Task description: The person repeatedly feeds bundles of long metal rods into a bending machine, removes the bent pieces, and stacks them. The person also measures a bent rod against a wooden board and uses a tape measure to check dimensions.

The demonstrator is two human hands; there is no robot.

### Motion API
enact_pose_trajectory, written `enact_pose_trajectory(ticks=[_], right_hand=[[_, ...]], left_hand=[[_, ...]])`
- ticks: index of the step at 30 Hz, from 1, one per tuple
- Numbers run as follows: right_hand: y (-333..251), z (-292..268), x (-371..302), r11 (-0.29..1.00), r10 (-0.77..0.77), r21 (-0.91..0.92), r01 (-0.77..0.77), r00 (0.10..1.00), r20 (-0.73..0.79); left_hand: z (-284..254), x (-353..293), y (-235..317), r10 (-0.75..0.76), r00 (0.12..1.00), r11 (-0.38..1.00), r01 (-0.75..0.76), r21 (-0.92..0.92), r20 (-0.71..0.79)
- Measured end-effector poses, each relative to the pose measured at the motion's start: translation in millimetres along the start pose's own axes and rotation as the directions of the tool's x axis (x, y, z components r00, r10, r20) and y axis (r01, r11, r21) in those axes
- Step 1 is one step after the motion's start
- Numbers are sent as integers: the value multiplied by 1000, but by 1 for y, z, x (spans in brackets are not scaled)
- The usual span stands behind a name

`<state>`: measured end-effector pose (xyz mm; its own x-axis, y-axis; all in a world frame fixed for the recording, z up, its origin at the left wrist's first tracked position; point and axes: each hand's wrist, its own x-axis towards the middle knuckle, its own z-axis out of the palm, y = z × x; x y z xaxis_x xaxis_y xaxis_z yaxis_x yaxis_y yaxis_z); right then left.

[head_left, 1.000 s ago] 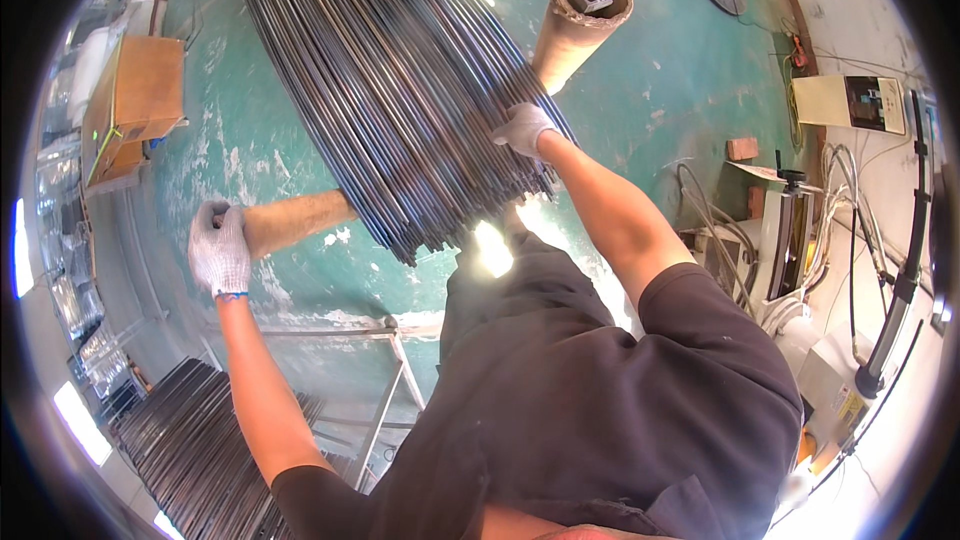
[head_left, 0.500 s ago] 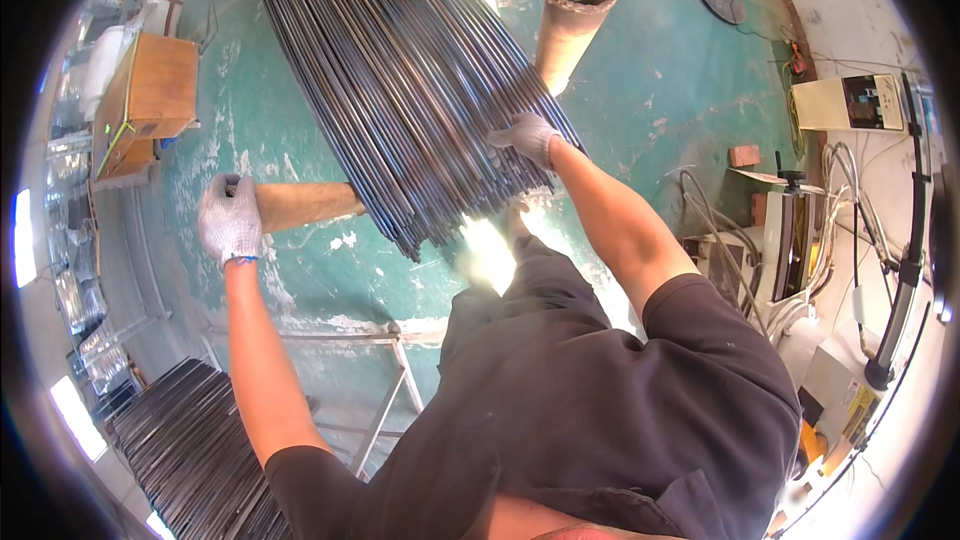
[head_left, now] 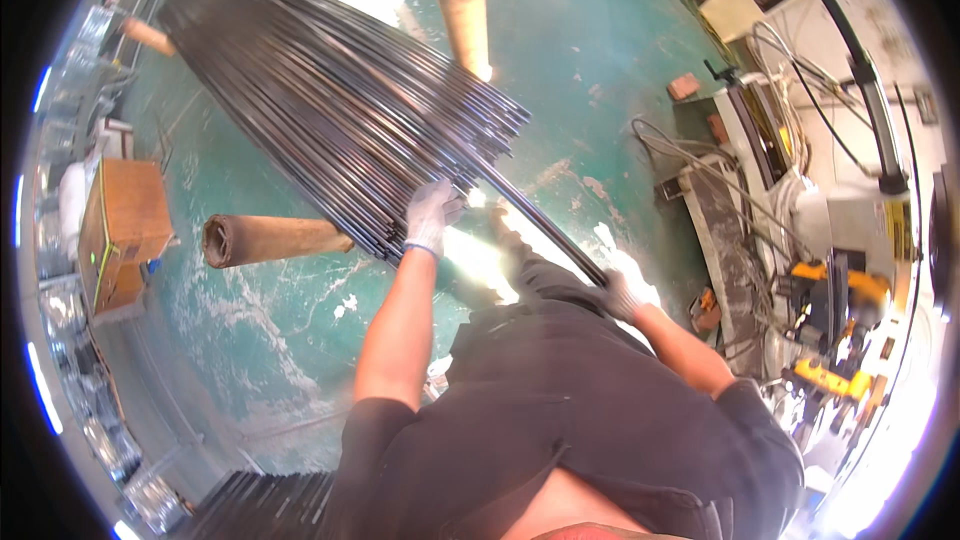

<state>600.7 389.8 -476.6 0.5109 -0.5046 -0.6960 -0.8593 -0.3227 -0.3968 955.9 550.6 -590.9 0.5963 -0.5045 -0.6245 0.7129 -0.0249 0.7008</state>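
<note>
A broad bundle of long, thin dark metal rods (head_left: 330, 90) slants from the far left toward my body, its near ends uneven. Pulled out from the bundle, a couple of rods (head_left: 545, 225) reach toward my right side; I cannot tell exactly how many. My right hand (head_left: 628, 290), in a pale work glove, is closed around their near end beside my hip. At the front end of the bundle, my gloved left hand (head_left: 430, 218) has its fingers curled on the rod ends. Those fingertips are partly blurred.
Thick brown cardboard tubes flank the bundle: one at the left (head_left: 275, 240), one at the far side (head_left: 462, 15). A wooden box (head_left: 128, 225) stands at left. Hoses, cables and a machine (head_left: 725, 230) line the right. More dark rods (head_left: 255, 505) lie lower left.
My left hand has left the cardboard tube and moved right to the rod ends. My right hand has come nearer my body, drawing rods out of the bundle. The view has shifted.
</note>
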Motion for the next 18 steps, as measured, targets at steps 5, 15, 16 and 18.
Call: enact_pose_trajectory(ticks=[5, 15, 16, 18], right_hand=[[205, 76, -215, 913, 293, 309, -265, 955, -46], [225, 100, -236, 925, 252, -46, -377, 699, -669], [250, 99, -245, 930, 245, -44, -365, 703, -667], [319, 97, -267, 902, 318, -32, -430, 714, -624]], left_hand=[[77, -3, -8, -228, 933, 839, 334, -429, 279], [149, -114, -64, -247, 916, 923, 322, -211, 317], [155, -125, -74, -290, 897, 896, 377, -235, 334], [177, -158, -91, -310, 890, 900, 388, -198, 336]])
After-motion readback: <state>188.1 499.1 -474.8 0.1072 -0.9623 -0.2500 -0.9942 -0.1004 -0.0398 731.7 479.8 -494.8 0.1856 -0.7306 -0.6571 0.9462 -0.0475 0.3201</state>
